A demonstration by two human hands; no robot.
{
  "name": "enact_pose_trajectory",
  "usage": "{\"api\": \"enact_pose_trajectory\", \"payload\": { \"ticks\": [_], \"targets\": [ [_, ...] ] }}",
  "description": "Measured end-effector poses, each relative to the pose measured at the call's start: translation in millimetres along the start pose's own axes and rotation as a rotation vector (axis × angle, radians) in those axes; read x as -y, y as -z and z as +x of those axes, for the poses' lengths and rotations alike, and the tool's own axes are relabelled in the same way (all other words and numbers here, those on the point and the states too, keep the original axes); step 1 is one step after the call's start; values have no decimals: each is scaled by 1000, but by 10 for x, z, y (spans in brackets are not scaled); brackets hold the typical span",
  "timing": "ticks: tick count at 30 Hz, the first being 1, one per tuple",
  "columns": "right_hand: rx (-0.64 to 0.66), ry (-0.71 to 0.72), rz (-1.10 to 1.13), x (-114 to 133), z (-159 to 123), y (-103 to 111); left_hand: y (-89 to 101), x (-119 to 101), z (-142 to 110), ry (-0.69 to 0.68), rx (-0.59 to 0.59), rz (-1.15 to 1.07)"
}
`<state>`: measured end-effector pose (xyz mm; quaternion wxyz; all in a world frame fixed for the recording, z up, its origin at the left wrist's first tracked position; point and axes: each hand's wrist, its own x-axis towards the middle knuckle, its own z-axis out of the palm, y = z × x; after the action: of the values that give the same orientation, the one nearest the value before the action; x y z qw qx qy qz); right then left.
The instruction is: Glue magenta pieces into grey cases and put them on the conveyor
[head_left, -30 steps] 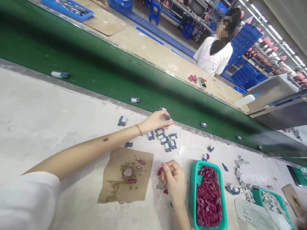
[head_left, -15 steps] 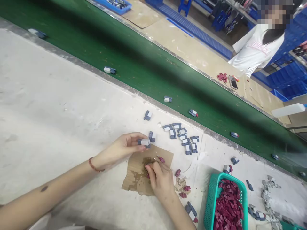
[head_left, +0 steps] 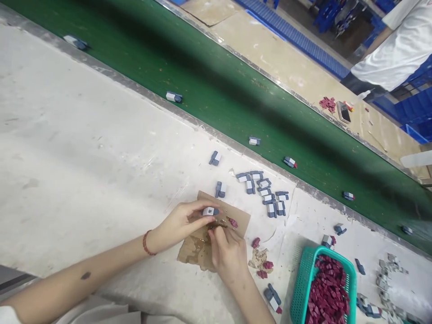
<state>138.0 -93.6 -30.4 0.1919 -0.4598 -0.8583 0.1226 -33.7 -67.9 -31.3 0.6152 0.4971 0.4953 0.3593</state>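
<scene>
My left hand [head_left: 178, 225] pinches a small grey-and-white plastic block [head_left: 209, 211] between thumb and fingertips, a hole showing in its pale face. Just below it, my right hand [head_left: 230, 254] is closed, thumb against fingers, over a piece of cardboard [head_left: 241, 216] smeared with wet, brownish glue-like liquid. Whatever the right fingertips hold is hidden. A maroon piece [head_left: 233, 222] lies on the cardboard beyond my right knuckles. Other maroon pieces [head_left: 256, 243] lie to the right of that hand. A loose grey-and-white block [head_left: 221, 189] rests just past the cardboard's far edge.
Several similar blocks [head_left: 266, 193] cluster beyond the cardboard. A green basket [head_left: 299, 281] full of maroon pieces stands at right. The green conveyor belt [head_left: 209, 99] carries spaced blocks across the far side. Behind it, a person in a white shirt [head_left: 398, 49] stands near a bench.
My left hand has come closer to my right hand, and the block in it has turned so its hole shows. Blocks on the belt have moved right. The view has shifted slightly.
</scene>
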Motion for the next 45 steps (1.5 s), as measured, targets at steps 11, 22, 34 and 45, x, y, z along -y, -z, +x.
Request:
{"api": "enact_pose_trajectory", "payload": {
  "ticks": [11,22,34,45],
  "targets": [
    [-134,-693,1093,-65,47,188,-21,78,-45,-375,130,462],
    [-175,-623,1175,19,55,90,-73,111,-46,-572,184,657],
    [-174,-502,809,35,3,59,-75,125,-61,-595,151,653],
    [-136,-568,904,107,-1,150,-137,58,-99,-660,130,646]
  ]
}}
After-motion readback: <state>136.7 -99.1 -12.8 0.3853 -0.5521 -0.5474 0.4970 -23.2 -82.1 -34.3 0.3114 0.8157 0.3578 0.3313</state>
